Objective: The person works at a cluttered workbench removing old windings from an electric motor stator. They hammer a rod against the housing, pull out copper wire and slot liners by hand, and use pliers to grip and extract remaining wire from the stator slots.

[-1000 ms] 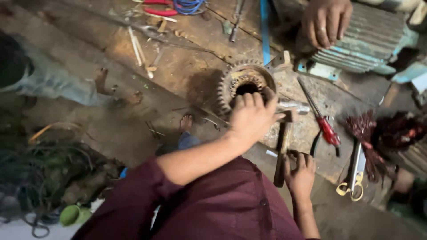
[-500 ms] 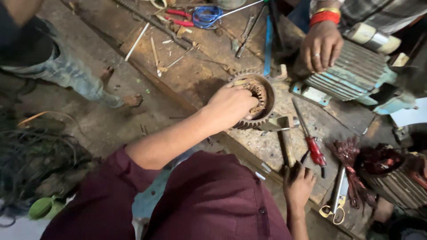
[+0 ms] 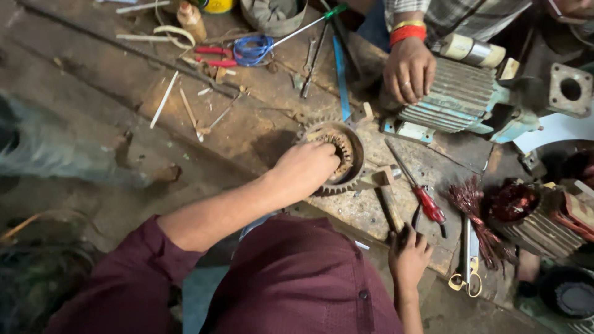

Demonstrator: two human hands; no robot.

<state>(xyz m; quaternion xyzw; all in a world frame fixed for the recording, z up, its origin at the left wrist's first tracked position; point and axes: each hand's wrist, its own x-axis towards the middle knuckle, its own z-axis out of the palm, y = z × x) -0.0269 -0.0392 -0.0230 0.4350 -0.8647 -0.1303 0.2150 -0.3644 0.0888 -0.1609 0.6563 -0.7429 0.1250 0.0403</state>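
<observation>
The left hand (image 3: 306,166) is resting its closed grip on a rusty toothed stator ring (image 3: 346,162) lying mid-desk (image 3: 260,133), while the right hand (image 3: 408,256) is gripping a hammer's wooden handle (image 3: 390,207) beside it.
</observation>
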